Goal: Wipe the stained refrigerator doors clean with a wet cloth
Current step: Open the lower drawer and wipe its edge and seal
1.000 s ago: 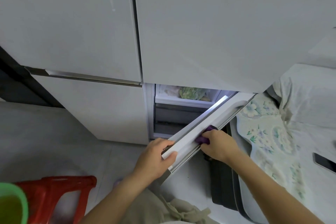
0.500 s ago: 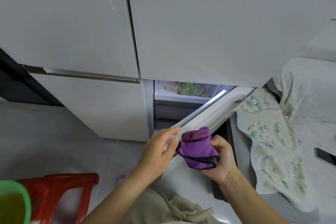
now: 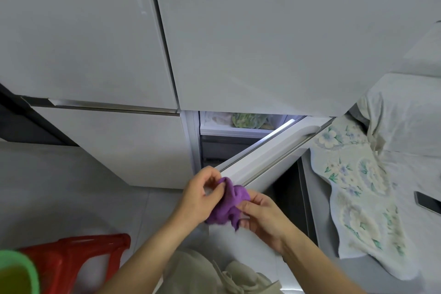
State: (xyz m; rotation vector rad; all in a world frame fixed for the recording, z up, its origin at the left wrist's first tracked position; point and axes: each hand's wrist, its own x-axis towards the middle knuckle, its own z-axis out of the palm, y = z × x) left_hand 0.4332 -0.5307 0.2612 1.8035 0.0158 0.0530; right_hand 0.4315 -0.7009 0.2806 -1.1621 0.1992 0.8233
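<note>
A white refrigerator fills the upper view, with a closed upper left door (image 3: 78,31) and a closed upper right door (image 3: 274,36). The lower right door (image 3: 269,157) stands ajar, its top edge running diagonally, and the lit compartment behind it shows a bag of greens (image 3: 248,120). A crumpled purple cloth (image 3: 229,203) hangs just in front of that door's near corner. My left hand (image 3: 200,196) pinches its upper left part. My right hand (image 3: 262,217) grips its lower right part. Neither hand touches the door.
A red plastic stool (image 3: 78,260) stands at the lower left with a green-rimmed container (image 3: 19,270) beside it. At the right lies a floral cloth (image 3: 358,186) with a dark phone (image 3: 427,201) near the edge. The lower left door (image 3: 114,143) is closed.
My left hand let go of the open door's edge and took hold of the cloth. My right hand lifted the cloth off the door and pulled it back toward me.
</note>
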